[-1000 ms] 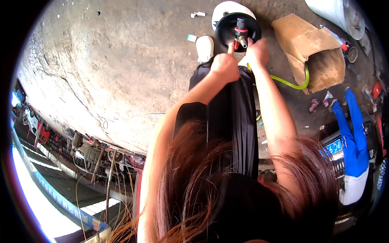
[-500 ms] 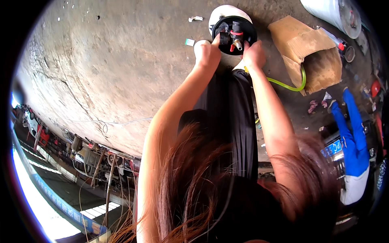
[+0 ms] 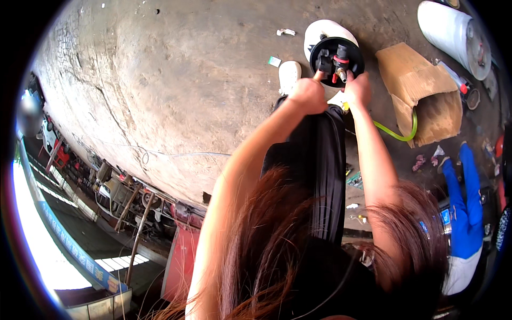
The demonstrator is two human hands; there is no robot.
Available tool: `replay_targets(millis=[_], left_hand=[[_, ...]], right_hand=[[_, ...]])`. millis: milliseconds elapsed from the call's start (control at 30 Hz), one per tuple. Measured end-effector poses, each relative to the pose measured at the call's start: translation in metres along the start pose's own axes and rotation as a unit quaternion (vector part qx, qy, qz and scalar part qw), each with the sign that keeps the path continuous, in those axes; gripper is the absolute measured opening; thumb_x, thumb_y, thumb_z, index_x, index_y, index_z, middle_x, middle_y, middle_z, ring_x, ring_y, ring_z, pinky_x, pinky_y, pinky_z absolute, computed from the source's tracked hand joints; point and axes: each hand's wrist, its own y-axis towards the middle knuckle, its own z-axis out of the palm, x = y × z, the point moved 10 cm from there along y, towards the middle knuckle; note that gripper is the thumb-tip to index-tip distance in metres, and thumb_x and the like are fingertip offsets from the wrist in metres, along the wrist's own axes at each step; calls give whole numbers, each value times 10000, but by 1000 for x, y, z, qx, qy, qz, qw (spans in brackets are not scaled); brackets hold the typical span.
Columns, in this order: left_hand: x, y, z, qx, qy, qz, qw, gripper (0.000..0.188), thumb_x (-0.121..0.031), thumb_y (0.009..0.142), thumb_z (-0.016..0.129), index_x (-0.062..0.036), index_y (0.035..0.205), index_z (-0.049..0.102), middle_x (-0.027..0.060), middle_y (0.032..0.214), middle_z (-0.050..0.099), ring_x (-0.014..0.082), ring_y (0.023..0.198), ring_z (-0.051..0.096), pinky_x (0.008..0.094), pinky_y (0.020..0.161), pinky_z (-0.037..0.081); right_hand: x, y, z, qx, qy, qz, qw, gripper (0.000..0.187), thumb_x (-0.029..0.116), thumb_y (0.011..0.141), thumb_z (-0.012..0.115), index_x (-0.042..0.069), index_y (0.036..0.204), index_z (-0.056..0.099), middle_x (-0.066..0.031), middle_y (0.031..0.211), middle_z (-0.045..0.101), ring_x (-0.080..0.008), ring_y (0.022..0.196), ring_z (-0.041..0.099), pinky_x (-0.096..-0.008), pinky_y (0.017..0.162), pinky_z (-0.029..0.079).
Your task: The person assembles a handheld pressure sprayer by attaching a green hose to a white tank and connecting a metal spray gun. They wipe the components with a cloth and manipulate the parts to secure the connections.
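A white canister [image 3: 326, 32] with a black round top [image 3: 359, 52] stands on the floor in front of my feet. A black valve [image 3: 341, 56] with a red ring, a small red lever and a metal nozzle sits in the top. My left hand [image 3: 309, 96] is closed at the near left rim, its thumb up against the edge and the other fingers curled below, partly hidden. At the near right rim, beside the nozzle, my right hand [image 3: 357, 90] is closed with its thumb over the edge; its fingertips are hidden.
Right of the canister lies an open cardboard box [image 3: 418, 80] with a yellow-green hose [image 3: 397, 134] running to it. Beyond lies a white cylinder [image 3: 448, 32]. Another person in blue trousers [image 3: 465, 213] is at the right. My white shoe [image 3: 289, 76] is left of the canister.
The whole view has shifted, so the canister appears further right and lower. My left hand has slid nearer along the rim, uncovering my left shoe. The right hand stays at its side.
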Motion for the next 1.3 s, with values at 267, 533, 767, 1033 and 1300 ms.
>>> replay_targets(millis=[267,533,767,1033,1300], left_hand=[[-40,-9,5,-52,-141,-24,988,395,-311,725,580,-19,981,654,244,1309,477,306,708,662,396,685,522],[23,-19,-16,-75,294,10,953,658,-155,747,606,-33,1364,415,47,1044,658,166,622,620,318,542,474],[41,16,-50,-96,418,3,903,754,-148,764,597,-123,1446,276,12,751,607,148,612,562,278,528,413],[-29,-15,7,63,11,-34,997,289,-285,760,594,-64,895,724,198,1451,321,283,771,672,378,699,540],[7,-42,-33,-335,-393,-73,853,103,-91,767,642,7,793,657,142,761,620,283,691,639,336,653,510]], right_hand=[[11,-7,-12,-27,-45,-24,998,475,457,860,570,16,1026,512,-207,941,658,-400,900,630,-489,780,484],[5,-6,-4,25,13,21,999,408,440,878,555,42,962,520,-71,627,660,-271,657,677,-411,722,497],[23,-17,-21,24,35,12,999,375,400,882,567,35,952,519,-89,647,655,-268,593,666,-405,696,495],[0,-1,-5,13,18,14,1000,412,407,872,579,0,924,542,-204,799,662,-399,830,640,-477,746,487],[21,-12,-20,-49,-46,-61,996,408,388,866,590,-15,914,546,-222,790,656,-383,785,650,-473,713,488]])
